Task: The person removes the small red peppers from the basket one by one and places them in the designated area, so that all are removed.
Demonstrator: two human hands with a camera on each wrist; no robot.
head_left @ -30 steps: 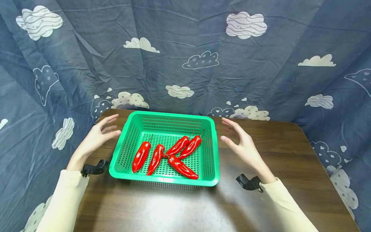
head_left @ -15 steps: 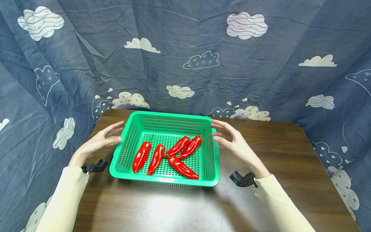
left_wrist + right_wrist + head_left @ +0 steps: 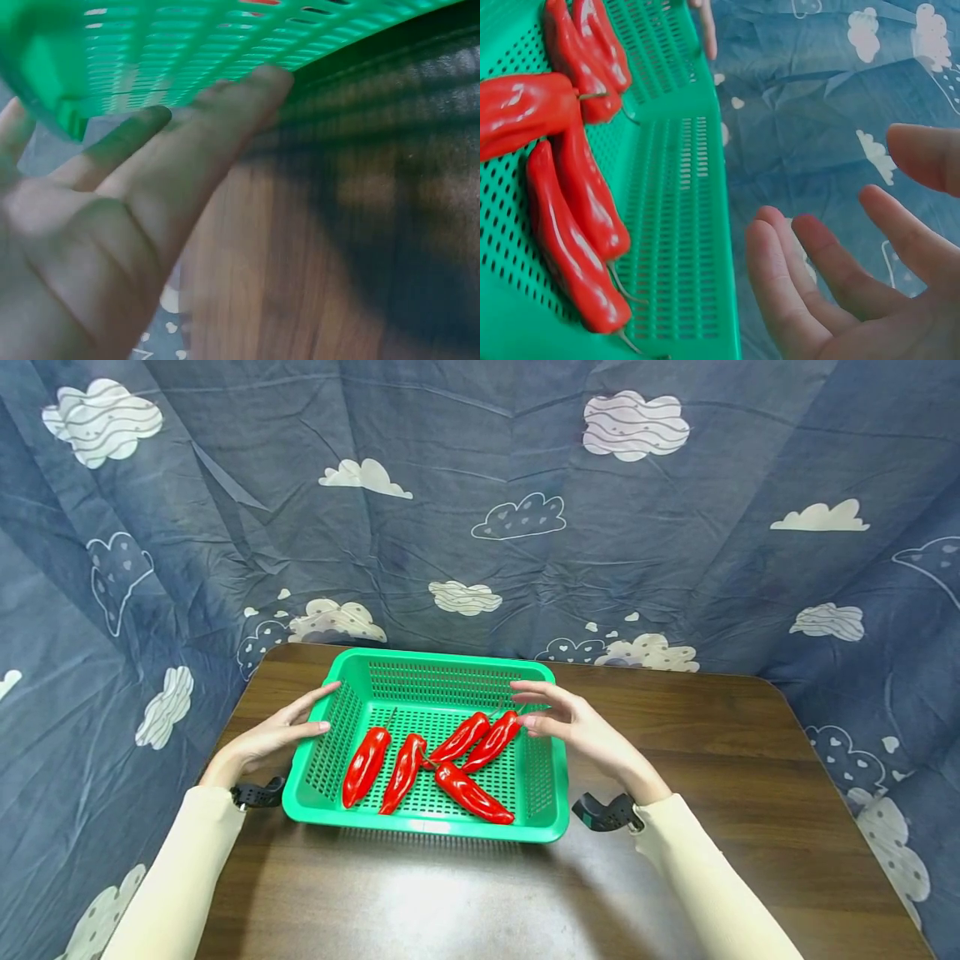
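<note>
Flanking the basket (image 3: pixel 360 820) at its left end, the left hand (image 3: pixel 270 740) has its fingers long and nearly straight, wide of the thumb, gripping nothing. From them, the basket lies just to the right, on the worktop (image 3: pixel 697 747); its long axis runs left to right, from one hand to the other. The left wrist view shows fingers along the outside of the slotted wall; whether they touch it cannot be told.

Inside, the left pepper (image 3: pixel 366 767) and second pepper (image 3: pixel 403 772) both slant up to the right. Next come the third pepper (image 3: pixel 460 737) and right pepper (image 3: pixel 493 742), slanting the same way, while the front pepper (image 3: pixel 476 795) slopes down to the right.

At the right end, the right hand (image 3: pixel 592 737) is also without a hold, fingers loosely bent and wide of the thumb. The basket lies to its left. In the head view the fingertips overlap the right rim near the right pepper's stem, yet the right wrist view shows cloth (image 3: pixel 802 97) between fingers and wall, so the left hand seems nearer the basket.
</note>
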